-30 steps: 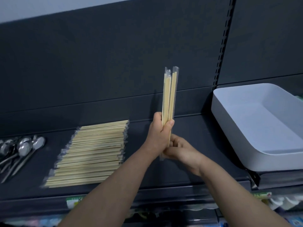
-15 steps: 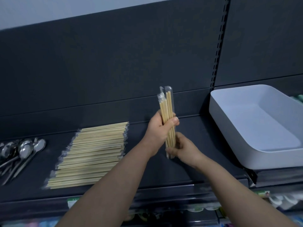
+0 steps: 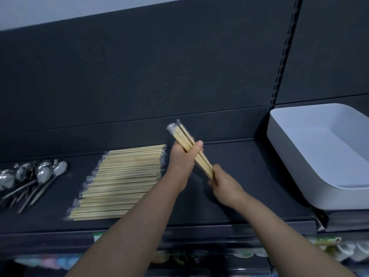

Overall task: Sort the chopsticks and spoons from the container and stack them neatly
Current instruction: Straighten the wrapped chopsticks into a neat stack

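A small bundle of wrapped wooden chopsticks (image 3: 180, 136) slants up to the left above the dark shelf (image 3: 235, 176). My left hand (image 3: 182, 162) grips its middle, thumb across the sticks. My right hand (image 3: 224, 186) holds the lower end. To the left lies a neat flat stack of wrapped chopsticks (image 3: 121, 182). Several metal spoons (image 3: 38, 176) lie in a pile at the far left. The white container (image 3: 311, 156) sits tilted at the right and looks empty.
A dark back panel (image 3: 139, 76) rises behind the shelf, with a slotted upright (image 3: 283, 56) at the right. Packaged goods (image 3: 327, 240) show on the lower shelf beneath the front edge.
The held bundle has tipped from upright to slanting left and dropped lower toward the shelf. Both hands kept their hold and moved with it.
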Demonstrator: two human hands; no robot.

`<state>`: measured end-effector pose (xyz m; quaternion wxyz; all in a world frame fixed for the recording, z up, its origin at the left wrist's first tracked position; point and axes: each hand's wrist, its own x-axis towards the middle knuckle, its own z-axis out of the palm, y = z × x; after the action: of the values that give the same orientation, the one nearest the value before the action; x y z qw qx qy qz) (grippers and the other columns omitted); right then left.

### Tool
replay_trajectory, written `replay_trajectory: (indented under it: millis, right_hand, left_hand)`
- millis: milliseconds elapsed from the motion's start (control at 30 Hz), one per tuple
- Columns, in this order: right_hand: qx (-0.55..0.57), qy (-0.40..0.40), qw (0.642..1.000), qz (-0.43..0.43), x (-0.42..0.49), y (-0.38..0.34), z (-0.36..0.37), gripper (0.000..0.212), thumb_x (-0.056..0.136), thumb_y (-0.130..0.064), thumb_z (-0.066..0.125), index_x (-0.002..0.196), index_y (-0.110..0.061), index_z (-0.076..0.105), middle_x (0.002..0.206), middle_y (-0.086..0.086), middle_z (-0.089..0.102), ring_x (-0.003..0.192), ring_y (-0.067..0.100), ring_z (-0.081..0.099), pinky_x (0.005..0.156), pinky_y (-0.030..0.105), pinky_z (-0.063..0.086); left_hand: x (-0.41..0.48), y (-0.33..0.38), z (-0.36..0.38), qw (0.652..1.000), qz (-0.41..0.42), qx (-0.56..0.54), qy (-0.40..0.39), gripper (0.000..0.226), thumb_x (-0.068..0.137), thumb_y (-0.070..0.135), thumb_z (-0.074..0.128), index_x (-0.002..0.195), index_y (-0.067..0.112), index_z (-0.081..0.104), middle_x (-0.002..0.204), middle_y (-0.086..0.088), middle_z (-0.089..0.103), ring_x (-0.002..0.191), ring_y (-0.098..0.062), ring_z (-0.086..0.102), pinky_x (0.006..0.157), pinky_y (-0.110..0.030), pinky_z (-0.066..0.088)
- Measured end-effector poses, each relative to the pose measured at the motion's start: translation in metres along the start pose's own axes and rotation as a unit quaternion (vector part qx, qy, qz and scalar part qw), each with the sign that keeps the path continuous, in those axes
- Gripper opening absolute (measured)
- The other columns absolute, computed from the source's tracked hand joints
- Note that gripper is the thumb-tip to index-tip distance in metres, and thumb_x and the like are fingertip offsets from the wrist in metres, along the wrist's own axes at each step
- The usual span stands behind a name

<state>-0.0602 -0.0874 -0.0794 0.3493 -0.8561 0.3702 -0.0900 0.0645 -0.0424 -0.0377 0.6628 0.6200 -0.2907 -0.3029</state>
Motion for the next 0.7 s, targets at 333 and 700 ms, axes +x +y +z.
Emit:
replay_trajectory:
  millis: [333,700]
  right_hand:
    - [-0.167,-0.026,0.983,-0.067,0.014,-0.105,0.081,0.025,0.092,-0.009,0.045,0.115,-0.02,0.045,0.11,0.001,0.053,0.109,0.023,0.047,0.078,0.036,0.03]
    - [-0.225,0.034,0.971,-0.076,0.024,-0.159,0.157,0.056,0.09,-0.005,0.051,0.136,-0.034,0.041,0.112,-0.005,0.048,0.117,0.024,0.043,0.083,0.038,0.03]
  left_hand:
    - [-0.015,-0.014,-0.194,0.967,-0.069,-0.055,0.238,0.047,0.085,0.002,0.07,0.125,-0.007,0.047,0.103,-0.015,0.062,0.077,-0.021,0.064,0.052,-0.026,0.054]
    - [-0.03,-0.037,-0.32,0.955,-0.066,0.168,0.236,0.008,0.084,0.014,0.072,0.09,0.016,0.067,0.099,-0.006,0.069,0.087,-0.018,0.063,0.08,-0.034,0.055]
